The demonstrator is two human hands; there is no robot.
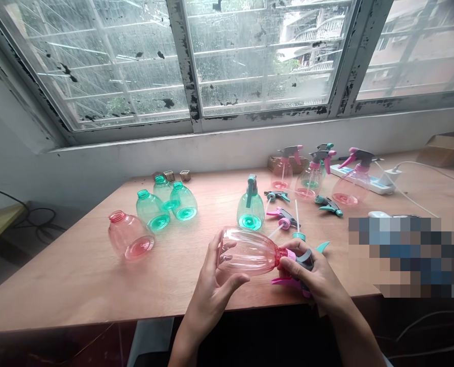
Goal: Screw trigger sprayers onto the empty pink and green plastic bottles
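Observation:
A clear pink bottle (250,251) lies sideways in front of me, above the table's near edge. My left hand (213,293) supports its base end, fingers behind it and thumb along the lower side. At the bottle's neck, my right hand (319,278) pinches the pink collar of a grey spray head (305,259). Whether the collar is fully threaded on cannot be seen. Below the right hand is another pink-and-grey spray head (288,282), partly hidden. Just beyond the held bottle, a green spray bottle (250,206) stands upright with its head on.
Left on the table (77,285) stand a pink bottle without a head (129,237) and several headless green bottles (153,211). Loose spray heads (284,221) lie right of centre. Behind them are pink spray bottles (351,183) and a power strip (376,183). A blurred patch (414,260) covers the right side.

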